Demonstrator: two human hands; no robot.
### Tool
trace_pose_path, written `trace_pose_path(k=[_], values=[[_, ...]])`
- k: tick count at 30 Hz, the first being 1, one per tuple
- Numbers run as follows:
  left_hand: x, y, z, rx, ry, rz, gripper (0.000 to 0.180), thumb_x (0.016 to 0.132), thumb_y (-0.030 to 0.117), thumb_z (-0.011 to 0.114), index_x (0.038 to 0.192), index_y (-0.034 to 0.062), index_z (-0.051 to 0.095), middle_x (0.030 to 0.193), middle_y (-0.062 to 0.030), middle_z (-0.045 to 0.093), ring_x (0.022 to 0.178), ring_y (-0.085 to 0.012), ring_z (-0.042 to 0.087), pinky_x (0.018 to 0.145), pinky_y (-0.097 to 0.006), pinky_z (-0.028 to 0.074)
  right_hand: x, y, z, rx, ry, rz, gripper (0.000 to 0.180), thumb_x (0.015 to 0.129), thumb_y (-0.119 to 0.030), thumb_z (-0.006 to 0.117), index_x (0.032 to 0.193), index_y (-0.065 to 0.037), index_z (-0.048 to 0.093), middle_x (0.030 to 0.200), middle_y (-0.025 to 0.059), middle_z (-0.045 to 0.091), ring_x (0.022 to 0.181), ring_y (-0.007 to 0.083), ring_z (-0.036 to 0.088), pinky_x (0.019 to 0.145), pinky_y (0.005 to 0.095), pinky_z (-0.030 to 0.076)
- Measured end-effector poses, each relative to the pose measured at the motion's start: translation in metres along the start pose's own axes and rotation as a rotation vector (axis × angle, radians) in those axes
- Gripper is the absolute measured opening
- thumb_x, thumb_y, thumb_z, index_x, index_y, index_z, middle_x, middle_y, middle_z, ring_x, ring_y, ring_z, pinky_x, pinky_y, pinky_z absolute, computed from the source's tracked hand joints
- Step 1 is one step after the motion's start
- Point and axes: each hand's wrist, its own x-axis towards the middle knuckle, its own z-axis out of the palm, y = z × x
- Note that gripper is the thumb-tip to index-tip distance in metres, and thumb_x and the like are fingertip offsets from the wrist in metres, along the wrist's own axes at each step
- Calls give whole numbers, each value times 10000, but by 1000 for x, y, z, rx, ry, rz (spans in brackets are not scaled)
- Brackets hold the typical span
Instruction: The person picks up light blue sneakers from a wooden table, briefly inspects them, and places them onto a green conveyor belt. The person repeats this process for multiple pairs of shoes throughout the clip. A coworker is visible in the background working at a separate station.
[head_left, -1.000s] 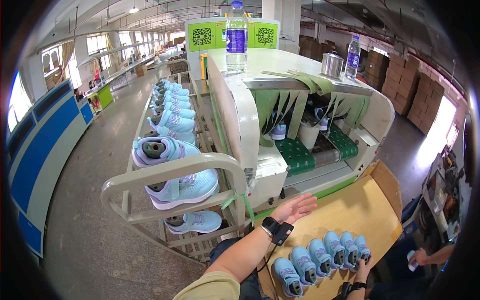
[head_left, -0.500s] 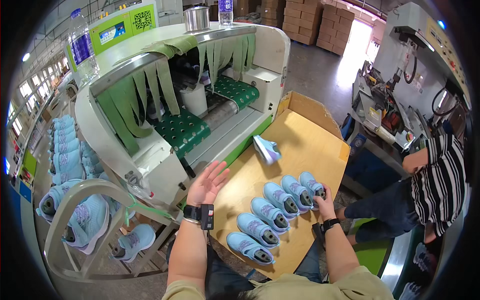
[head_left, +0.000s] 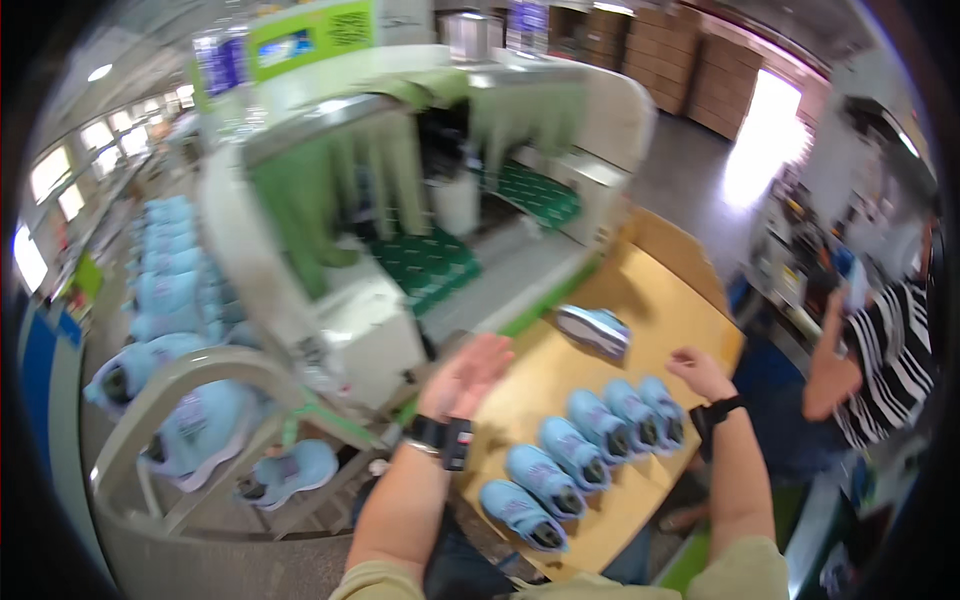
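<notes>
My left hand [head_left: 468, 376] is open, palm up and fingers stretched, at the left edge of the wooden board [head_left: 665, 300]; it holds nothing. My right hand [head_left: 702, 373] is raised just beyond the right end of a row of shoes, its fingers curled together with nothing visible in them. Several light-blue shoes [head_left: 572, 447] with dark inserts in their openings stand side by side along the near part of the board, toes pointing away. Past the row, a single blue shoe [head_left: 595, 332] lies on its side, with its pale sole showing.
A white machine [head_left: 375, 345] with green strip curtains and green perforated belts stands beyond the board. At left, a curved metal rail [head_left: 190, 365] fronts a rack of blue shoes [head_left: 165, 285]. A co-worker in a striped shirt [head_left: 890, 350] holds something light blue at right.
The whole view has shifted. My right hand has let go of the rightmost shoe and risen off it. The lone shoe, tilted before, now lies on its side. My left hand stays open.
</notes>
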Motion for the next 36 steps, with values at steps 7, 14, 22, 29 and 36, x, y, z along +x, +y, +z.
trace_pose_path(k=[7,14,22,29,36], values=[[16,-16,1,14,31,-102,445,1033,260,444,1434,67,423,1441,-135,489,1285,-252,515,1066,-366,412,142,11,63,-144,-120,380,598,899,-491,623,1226,10,623,1042,163,679,888,237,643,712,350,528],[17,-31,-1,139,87,-167,479,1033,292,432,1447,53,394,1436,-118,501,1291,-226,507,1076,-380,384,121,-39,108,510,-165,248,703,678,-140,843,1227,-45,413,1075,173,556,846,240,620,638,351,538],[29,-116,12,79,116,-535,723,911,650,517,1398,124,419,1353,-62,520,1282,-235,461,1059,-453,373,25,-138,110,429,-309,22,497,823,-200,732,1219,41,555,975,124,655,757,171,647,575,310,520],[3,-81,62,28,-210,-102,541,973,503,514,1385,194,351,1230,-47,581,1115,-216,602,892,-427,525,-77,-128,65,550,-16,-269,478,908,-90,605,1359,-20,461,1264,163,540,1172,257,526,1002,362,423],[11,30,62,-3,-27,212,460,1023,404,435,1339,69,440,1297,-131,565,1197,-313,576,971,-411,497,-110,38,60,78,237,-2,657,845,-93,657,1427,3,366,1359,246,468,1297,370,447,1080,401,353]])
